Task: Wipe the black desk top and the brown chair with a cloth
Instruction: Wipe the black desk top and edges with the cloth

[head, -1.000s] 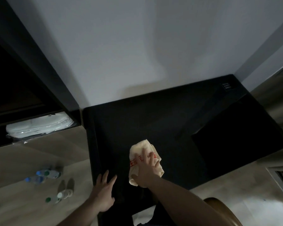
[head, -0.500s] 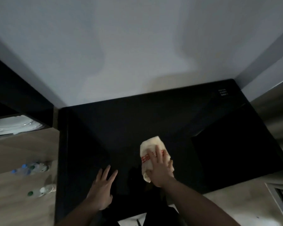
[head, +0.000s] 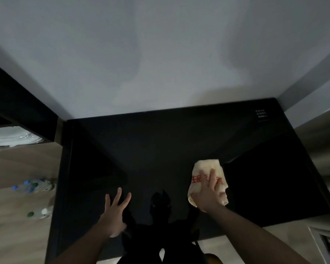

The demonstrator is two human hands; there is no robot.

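Your right hand [head: 208,195] presses a cream cloth [head: 208,176] flat onto the black worktop [head: 160,149], toward its right side and near the front edge. The fingers are spread over the cloth, the palm on top of it, so the grip here is a press-and-hold on the cloth and not a pinch. Red printed characters run across the cloth just under your fingertips (too blurred to read). The cloth is bunched, with a rounded fold sticking out beyond your fingers toward the wall [head: 160,54].

Your left hand [head: 114,214] lies flat on the worktop well to the left of the cloth, fingers splayed and open, holding nothing.

A darker square area [head: 274,178] sits on the right of the worktop, just beside the cloth. A small white label [head: 261,114] shows at the far right corner. At the bottom edge of the view, a sliver of the brown chair [head: 213,259] shows below the worktop's front edge. Several water bottles [head: 32,185] lie on the wooden floor [head: 17,235] to the left
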